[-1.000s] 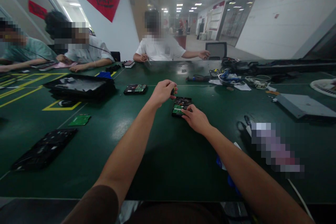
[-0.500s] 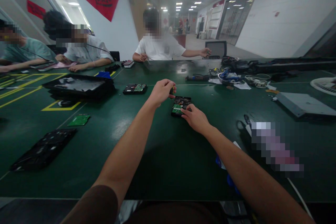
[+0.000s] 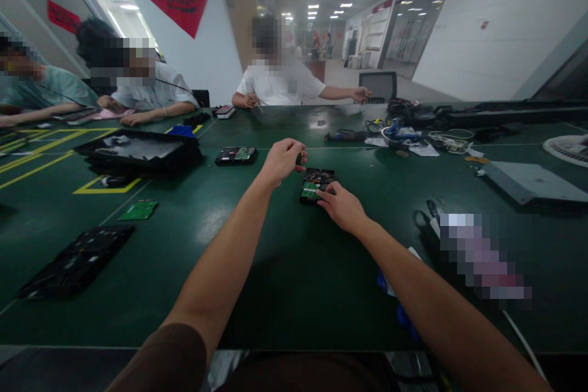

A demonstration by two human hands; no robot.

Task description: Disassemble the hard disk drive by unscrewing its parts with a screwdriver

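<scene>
A hard drive (image 3: 316, 176) with a green circuit board lies on the table, straight ahead of me. My right hand (image 3: 341, 207) grips its right side, thumb and fingers pressed onto the edge near the board. Just above the drive's far left corner, my left hand (image 3: 283, 162) is closed round a screwdriver (image 3: 300, 158), of which a short dark handle with a touch of yellow shows. Its tip is too small to make out. A second hard drive (image 3: 236, 155) sits to the left of my left hand, its green board facing up.
On the left lie a loose green circuit board (image 3: 138, 210), a black casing (image 3: 78, 260) and a black tray (image 3: 138, 153). Cables (image 3: 399, 131) and a grey metal box (image 3: 535, 182) occupy the right. A person in white (image 3: 280, 86) sits opposite; others sit far left.
The screwdriver handle and the fingers of my left hand have turned slightly. My right hand and the hard drive stay in place.
</scene>
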